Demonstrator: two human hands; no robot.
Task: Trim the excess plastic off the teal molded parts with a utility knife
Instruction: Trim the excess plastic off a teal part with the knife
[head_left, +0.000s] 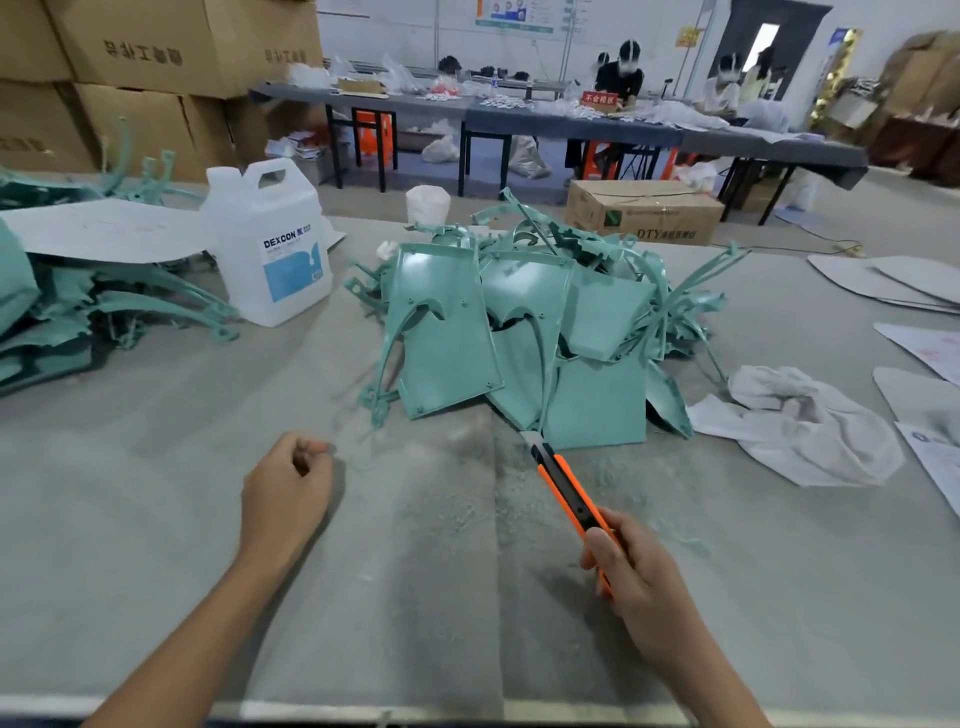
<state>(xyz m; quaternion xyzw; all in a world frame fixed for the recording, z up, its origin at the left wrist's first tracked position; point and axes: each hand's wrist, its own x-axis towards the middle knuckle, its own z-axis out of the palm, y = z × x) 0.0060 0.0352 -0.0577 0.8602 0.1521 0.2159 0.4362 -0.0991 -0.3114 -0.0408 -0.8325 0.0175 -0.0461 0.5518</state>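
Observation:
A heap of teal molded parts (519, 322) lies in the middle of the grey table (156, 519), flat panels in front and curved strips sticking out behind. My right hand (631, 571) grips an orange and black utility knife (569, 488); its tip points up and left, right at the near edge of the heap. My left hand (288, 493) hovers over the table to the left of the knife, fingers curled into a loose fist with nothing in it, a short way from the heap.
A second pile of teal parts (62, 312) under a white sheet fills the left side. A white jug (270, 244) stands behind it. A crumpled white cloth (810, 421) lies right of the heap, paper sheets (914, 291) beyond. Teal shavings dust the table.

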